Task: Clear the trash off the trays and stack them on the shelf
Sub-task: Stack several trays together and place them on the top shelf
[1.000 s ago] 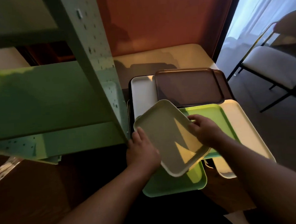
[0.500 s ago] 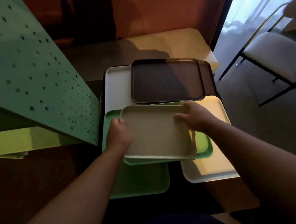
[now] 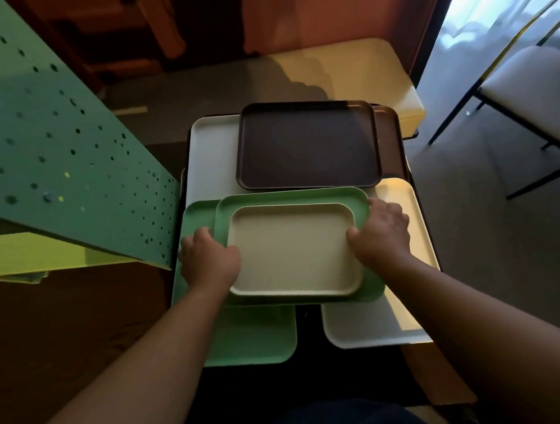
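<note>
Stacking step, centre of frame: the cream tray lay nested in a green tray. The left hand and right hand curled over its short edges. Next, lifting toward the perforated shelf, upper left, seemed required.

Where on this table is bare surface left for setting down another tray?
Only the far strip of table, between the brown tray and the wall, is bare. Nearer, overlapping trays crowd everything: cream tray in a green tray, held by the left hand and right hand.
</note>
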Demonstrator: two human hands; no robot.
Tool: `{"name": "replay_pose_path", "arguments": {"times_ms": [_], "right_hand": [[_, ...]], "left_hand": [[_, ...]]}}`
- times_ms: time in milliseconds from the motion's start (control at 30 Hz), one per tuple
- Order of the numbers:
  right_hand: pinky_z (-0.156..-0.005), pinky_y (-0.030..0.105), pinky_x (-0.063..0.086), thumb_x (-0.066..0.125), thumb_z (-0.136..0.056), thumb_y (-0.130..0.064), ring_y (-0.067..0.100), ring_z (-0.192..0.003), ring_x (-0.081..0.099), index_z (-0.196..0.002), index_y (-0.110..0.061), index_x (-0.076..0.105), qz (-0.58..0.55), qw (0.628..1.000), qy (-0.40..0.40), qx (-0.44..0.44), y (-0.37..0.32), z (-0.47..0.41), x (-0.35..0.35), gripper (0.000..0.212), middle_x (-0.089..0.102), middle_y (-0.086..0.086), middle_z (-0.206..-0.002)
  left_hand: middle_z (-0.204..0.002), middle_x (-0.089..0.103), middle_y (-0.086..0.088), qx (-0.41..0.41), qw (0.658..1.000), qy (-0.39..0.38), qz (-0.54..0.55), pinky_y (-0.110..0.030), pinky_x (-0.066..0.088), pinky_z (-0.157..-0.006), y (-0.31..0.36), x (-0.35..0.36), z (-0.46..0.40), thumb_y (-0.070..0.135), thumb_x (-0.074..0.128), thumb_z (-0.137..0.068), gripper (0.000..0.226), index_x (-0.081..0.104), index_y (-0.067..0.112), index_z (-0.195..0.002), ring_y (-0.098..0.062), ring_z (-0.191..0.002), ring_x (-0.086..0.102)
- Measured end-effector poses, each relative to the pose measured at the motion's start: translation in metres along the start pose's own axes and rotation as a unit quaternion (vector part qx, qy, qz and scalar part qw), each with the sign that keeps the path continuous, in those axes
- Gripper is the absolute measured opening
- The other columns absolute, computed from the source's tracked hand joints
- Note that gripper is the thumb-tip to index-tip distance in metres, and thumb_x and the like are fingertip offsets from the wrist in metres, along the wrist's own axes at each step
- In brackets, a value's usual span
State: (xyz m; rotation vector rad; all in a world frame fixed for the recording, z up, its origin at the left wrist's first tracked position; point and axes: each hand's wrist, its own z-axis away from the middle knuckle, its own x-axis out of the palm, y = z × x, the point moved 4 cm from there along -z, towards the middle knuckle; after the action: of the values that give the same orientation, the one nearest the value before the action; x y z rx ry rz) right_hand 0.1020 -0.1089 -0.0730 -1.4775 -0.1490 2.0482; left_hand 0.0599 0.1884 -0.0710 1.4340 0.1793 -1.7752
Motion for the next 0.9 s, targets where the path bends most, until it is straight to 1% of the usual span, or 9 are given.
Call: {"name": "replay_pose_path", "arguments": {"times_ms": [67, 133, 233, 333, 367, 467, 633, 767, 900], "right_hand": [[-0.106, 0.047, 0.044, 0.064, -0.09, -0.033, 0.037, -0.128, 0.048, -0.154, -0.017, 0.031, -0.061, 0.996, -0.046, 0.037, 0.008, 0.001, 0.008, 0.074, 0.042, 0.017, -0.144], [-0.102, 0.047, 0.05, 0.067, -0.089, -0.034, 0.034, -0.121, 0.055, -0.155, -0.017, 0.031, -0.106, 0.99, -0.072, 0.052, 0.012, 0.003, 0.01, 0.076, 0.044, 0.015, -0.142], [-0.095, 0.048, 0.056, 0.068, -0.084, -0.036, 0.03, -0.108, 0.062, -0.148, -0.015, 0.044, -0.134, 0.988, -0.062, 0.054, 0.016, 0.005, 0.006, 0.071, 0.052, 0.013, -0.134], [-0.087, 0.046, 0.061, 0.068, -0.072, -0.045, 0.026, -0.095, 0.068, -0.138, -0.02, 0.055, -0.154, 0.987, -0.029, 0.034, 0.014, 0.004, -0.009, 0.072, 0.062, 0.009, -0.12], [-0.084, 0.044, 0.061, 0.069, -0.07, -0.043, 0.024, -0.091, 0.07, -0.133, -0.021, 0.059, -0.162, 0.987, -0.007, 0.018, 0.012, -0.001, -0.018, 0.068, 0.066, 0.008, -0.113], [-0.075, 0.042, 0.063, 0.075, -0.079, -0.02, 0.021, -0.081, 0.072, -0.118, -0.015, 0.068, -0.197, 0.98, 0.027, -0.023, -0.006, -0.025, -0.049, 0.04, 0.071, 0.003, -0.095], [-0.079, 0.046, 0.063, 0.073, -0.086, -0.022, 0.025, -0.089, 0.07, -0.117, -0.013, 0.063, -0.142, 0.99, -0.011, 0.022, -0.025, -0.087, -0.074, 0.034, 0.068, 0.011, -0.106], [-0.084, 0.045, 0.06, 0.074, -0.088, -0.023, 0.025, -0.093, 0.067, -0.119, -0.013, 0.061, -0.111, 0.993, -0.009, 0.027, -0.038, -0.118, -0.082, 0.035, 0.067, 0.009, -0.104], [-0.088, 0.047, 0.058, 0.072, -0.088, -0.02, 0.025, -0.096, 0.064, -0.131, -0.017, 0.054, -0.097, 0.995, -0.001, 0.016, -0.047, -0.142, -0.076, 0.047, 0.062, 0.006, -0.105]], "left_hand": [[-0.141, 0.048, -0.016, -0.063, 0.994, -0.054, 0.07, -0.046, 0.051, -0.091, -0.005, 0.004, -0.001, 0.022, 0.061, -0.086, 0.066, 0.038, 0.011, -0.147, -0.036, -0.118, 0.055], [-0.133, 0.057, -0.016, -0.069, 0.99, -0.09, 0.086, -0.044, 0.055, -0.084, -0.007, 0.004, 0.002, 0.022, 0.061, -0.085, 0.065, 0.04, 0.01, -0.146, -0.033, -0.109, 0.06], [-0.119, 0.063, -0.012, -0.051, 0.99, -0.076, 0.106, -0.042, 0.059, -0.076, -0.008, -0.003, 0.004, 0.023, 0.06, -0.083, 0.056, 0.052, 0.01, -0.136, -0.026, -0.093, 0.064], [-0.113, 0.061, -0.01, -0.026, 0.988, -0.066, 0.135, -0.044, 0.062, -0.07, -0.001, -0.015, 0.006, 0.027, 0.057, -0.08, 0.05, 0.056, 0.014, -0.128, -0.026, -0.084, 0.066], [-0.113, 0.061, -0.01, -0.017, 0.986, -0.068, 0.149, -0.044, 0.063, -0.069, 0.005, -0.019, 0.005, 0.026, 0.056, -0.081, 0.047, 0.056, 0.015, -0.127, -0.026, -0.084, 0.066], [-0.106, 0.065, -0.009, 0.011, 0.975, -0.093, 0.201, -0.043, 0.062, -0.072, 0.035, -0.029, -0.008, 0.012, 0.059, -0.089, 0.038, 0.057, 0.014, -0.127, -0.026, -0.087, 0.066], [-0.124, 0.061, -0.017, 0.014, 0.963, -0.116, 0.242, -0.052, 0.057, -0.09, 0.1, -0.038, -0.046, 0.016, 0.057, -0.089, 0.052, 0.048, 0.003, -0.138, -0.036, -0.106, 0.063], [-0.105, 0.063, -0.02, 0.022, 0.959, -0.136, 0.246, -0.056, 0.056, -0.087, 0.132, -0.035, -0.071, 0.026, 0.057, -0.077, 0.047, 0.056, 0.001, -0.116, -0.04, -0.096, 0.064], [-0.108, 0.059, -0.019, 0.019, 0.961, -0.127, 0.246, -0.052, 0.054, -0.09, 0.143, -0.025, -0.094, 0.028, 0.059, -0.078, 0.052, 0.052, 0.001, -0.121, -0.038, -0.098, 0.061]]}}
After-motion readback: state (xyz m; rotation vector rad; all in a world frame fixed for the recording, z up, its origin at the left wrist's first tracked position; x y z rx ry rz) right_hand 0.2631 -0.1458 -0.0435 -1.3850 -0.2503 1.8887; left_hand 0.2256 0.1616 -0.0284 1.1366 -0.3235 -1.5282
